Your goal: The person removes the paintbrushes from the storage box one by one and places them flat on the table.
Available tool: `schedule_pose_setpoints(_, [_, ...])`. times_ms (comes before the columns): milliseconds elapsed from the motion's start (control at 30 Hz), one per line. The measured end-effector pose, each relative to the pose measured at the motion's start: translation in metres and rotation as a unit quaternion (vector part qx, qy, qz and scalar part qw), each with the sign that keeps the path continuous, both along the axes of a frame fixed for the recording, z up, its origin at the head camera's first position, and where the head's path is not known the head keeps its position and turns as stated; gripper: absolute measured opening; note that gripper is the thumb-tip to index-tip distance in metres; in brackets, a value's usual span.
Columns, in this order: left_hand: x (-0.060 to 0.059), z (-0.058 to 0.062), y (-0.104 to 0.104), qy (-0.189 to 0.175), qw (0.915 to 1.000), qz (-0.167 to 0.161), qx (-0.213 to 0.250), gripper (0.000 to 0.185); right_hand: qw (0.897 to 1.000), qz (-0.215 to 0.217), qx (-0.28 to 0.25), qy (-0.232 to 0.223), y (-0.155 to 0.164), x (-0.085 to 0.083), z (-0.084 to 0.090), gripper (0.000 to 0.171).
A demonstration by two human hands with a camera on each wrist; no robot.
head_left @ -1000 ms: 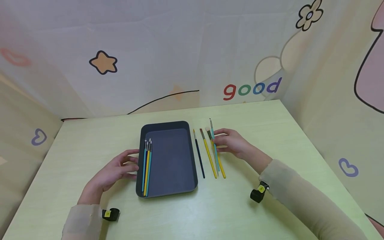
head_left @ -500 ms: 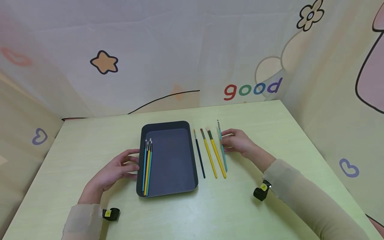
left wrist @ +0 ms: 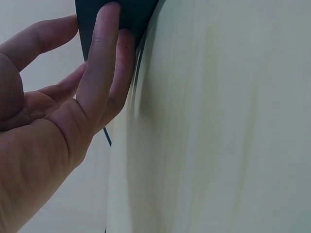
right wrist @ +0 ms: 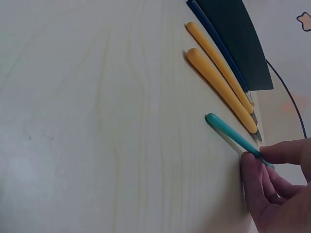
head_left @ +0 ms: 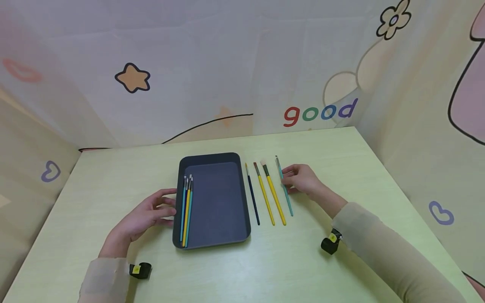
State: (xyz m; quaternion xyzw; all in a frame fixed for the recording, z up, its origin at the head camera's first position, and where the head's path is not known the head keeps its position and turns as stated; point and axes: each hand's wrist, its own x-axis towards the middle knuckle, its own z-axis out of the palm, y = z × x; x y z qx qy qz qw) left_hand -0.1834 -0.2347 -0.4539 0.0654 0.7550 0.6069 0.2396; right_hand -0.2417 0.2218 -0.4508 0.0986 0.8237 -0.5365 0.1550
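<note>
Slim, smooth turquoise brush (right wrist: 233, 134), right grip (head_left: 301, 179)

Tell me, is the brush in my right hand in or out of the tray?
Out. The fingers of the right hand pinch the turquoise brush to the right of the tray, beyond the yellow brushes.

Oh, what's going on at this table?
A person's right hand pinches a slim turquoise-handled paintbrush, just right of two yellow-handled paintbrushes and one dark-blue-handled paintbrush lying in a row on the pale wood-grain table. The left hand touches the left side of a shallow, dark grey rectangular tray. Four slim paintbrushes lie together inside, along that side.
</note>
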Motion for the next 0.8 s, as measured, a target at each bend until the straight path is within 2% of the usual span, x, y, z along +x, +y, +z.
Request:
schedule_pose_setpoints(333, [-0.0001,0.0000,-0.0008,-0.002,1.0000,-0.002,0.004,0.068,0.995,0.021,0.085,0.054,-0.0018,0.0007,-0.0032,0.031])
schedule_pose_setpoints(800, [0.0004,0.0008,0.0002,-0.001,1.0000,0.000,0.004,0.068,0.989,0.050,0.120,0.076,-0.0022,0.0067,0.0014,0.027])
